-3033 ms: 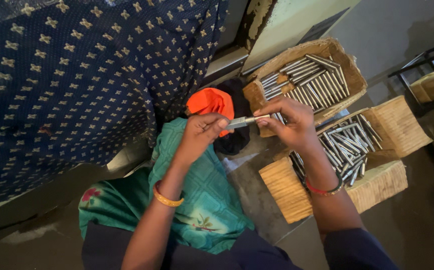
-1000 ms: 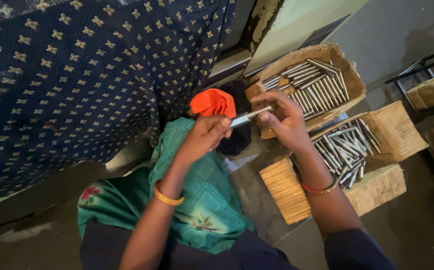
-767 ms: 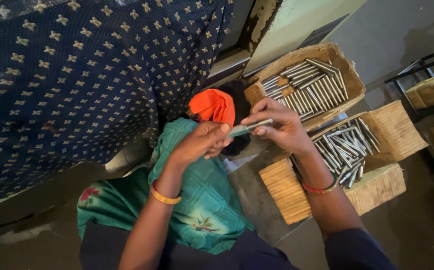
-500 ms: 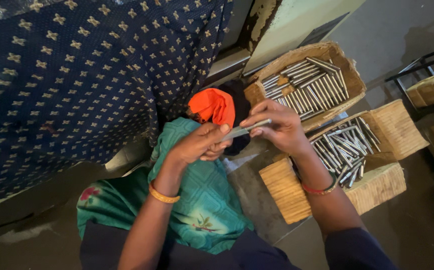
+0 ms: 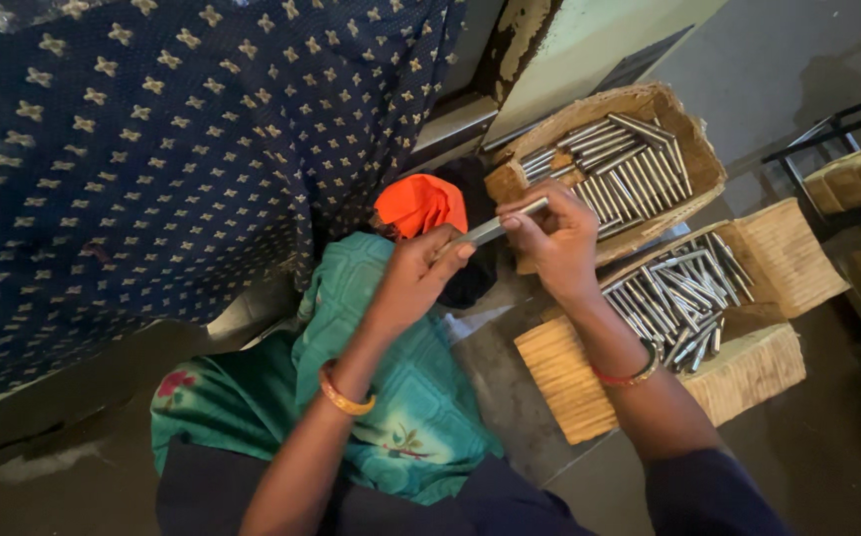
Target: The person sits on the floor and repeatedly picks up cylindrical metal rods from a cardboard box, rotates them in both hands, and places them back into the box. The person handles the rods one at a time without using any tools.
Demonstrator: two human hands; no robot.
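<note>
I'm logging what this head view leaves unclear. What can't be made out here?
- Metal rod: both ends covered by the left hand and right hand.
- Lower rods in the far box: buried under the top layer.
- Black cloth: mostly behind the hands and the orange cloth.

A grey concrete floor (image 5: 807, 437) is carrying everything here. Two open cardboard boxes are sitting directly on it: the farther box (image 5: 693, 129) and the nearer box (image 5: 569, 382), each holding loose metal rods. A green patterned cloth (image 5: 391, 397) is spreading over the floor just beside them.
</note>
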